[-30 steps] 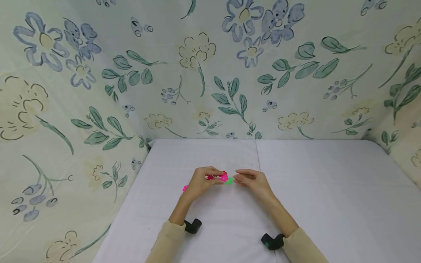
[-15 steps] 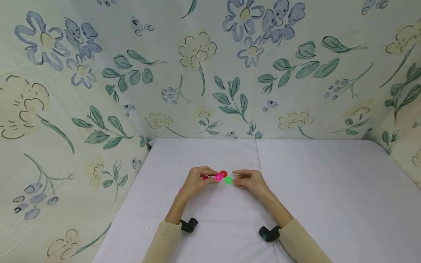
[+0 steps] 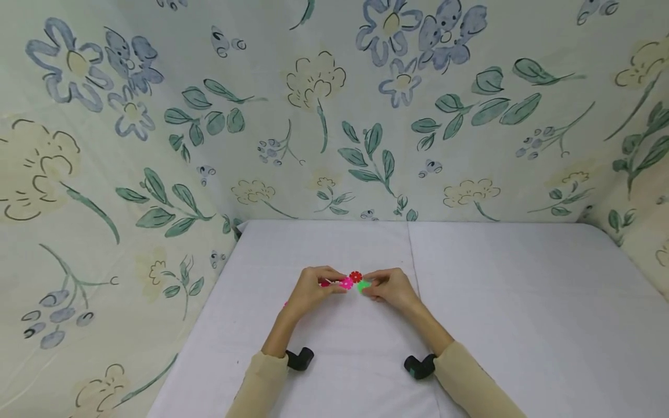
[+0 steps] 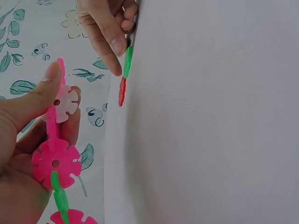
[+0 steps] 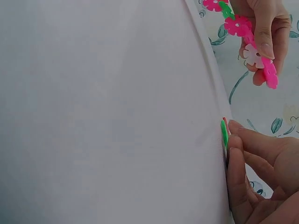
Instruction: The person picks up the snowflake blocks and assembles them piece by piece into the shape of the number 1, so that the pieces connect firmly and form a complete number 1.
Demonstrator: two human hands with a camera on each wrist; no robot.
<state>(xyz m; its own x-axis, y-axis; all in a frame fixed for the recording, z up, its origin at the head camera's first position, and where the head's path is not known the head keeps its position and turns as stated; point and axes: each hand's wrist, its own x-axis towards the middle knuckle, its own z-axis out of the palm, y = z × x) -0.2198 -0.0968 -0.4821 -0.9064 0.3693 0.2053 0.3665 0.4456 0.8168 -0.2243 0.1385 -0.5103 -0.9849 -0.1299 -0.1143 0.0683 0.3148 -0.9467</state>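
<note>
My left hand (image 3: 312, 288) grips a chain of slotted, flower-shaped plastic discs. In the left wrist view a white disc (image 4: 69, 103) sits near my fingertips, with a pink disc (image 4: 65, 161) and a green disc (image 4: 60, 198) further down. The chain's pink end disc (image 3: 346, 283) points toward my right hand (image 3: 393, 288). That hand pinches another green disc (image 3: 362, 286), which is joined to a red disc (image 3: 355, 277). The red disc is close to the pink end; apart from it in both wrist views. My right fingers partly cover the green disc.
A white cloth covers the table (image 3: 502, 302), with a crease running front to back. Floral fabric (image 3: 313, 145) hangs behind and at the sides. Black wrist cameras (image 3: 300, 359) are worn on both wrists.
My left hand has drawn slightly left with the chain, separating it from the green and red discs. My right hand has moved left and its fingers now reach further over the green disc.
</note>
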